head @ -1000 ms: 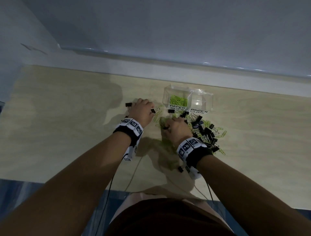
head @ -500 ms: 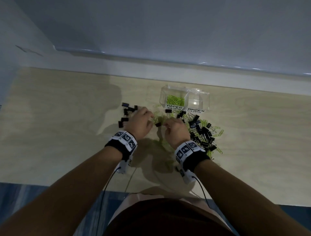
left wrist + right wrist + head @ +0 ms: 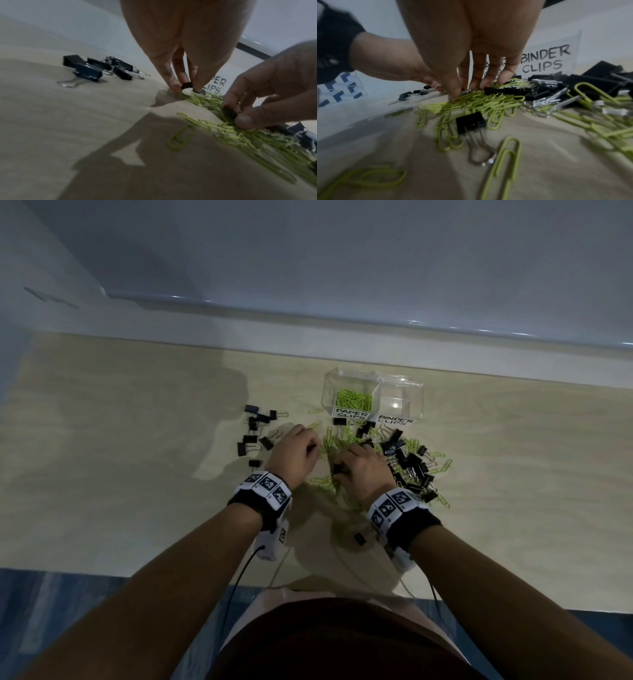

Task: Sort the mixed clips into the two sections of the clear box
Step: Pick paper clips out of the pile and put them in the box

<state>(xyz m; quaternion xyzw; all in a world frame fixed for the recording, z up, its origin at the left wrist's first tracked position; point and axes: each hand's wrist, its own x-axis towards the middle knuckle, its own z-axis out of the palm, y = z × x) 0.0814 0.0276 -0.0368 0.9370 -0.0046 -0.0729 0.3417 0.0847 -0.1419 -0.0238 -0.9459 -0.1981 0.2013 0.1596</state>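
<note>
The clear box (image 3: 397,386) stands at the back of the table. Its left section, labelled PAPER CLIPS, holds green paper clips (image 3: 352,398); the section labelled BINDER CLIPS (image 3: 400,405) looks bare. In front of it lies the mixed pile (image 3: 411,467) of green paper clips and black binder clips. My left hand (image 3: 187,88) pinches a small black binder clip (image 3: 187,85) at the pile's left edge. My right hand (image 3: 236,109) is close beside it, fingertips down in the paper clips, and thumb and forefinger seem to pinch a black binder clip (image 3: 229,112). Another binder clip (image 3: 469,123) lies under its palm.
A separate group of black binder clips (image 3: 255,428) lies to the left of my left hand. One stray binder clip (image 3: 359,538) sits near my right wrist. A white ledge (image 3: 308,347) runs along the table's back, and the table's front edge (image 3: 171,571) is close to my body.
My left hand has come back from the left group of binder clips to the pile. Both hands now work close together at the pile's left edge.
</note>
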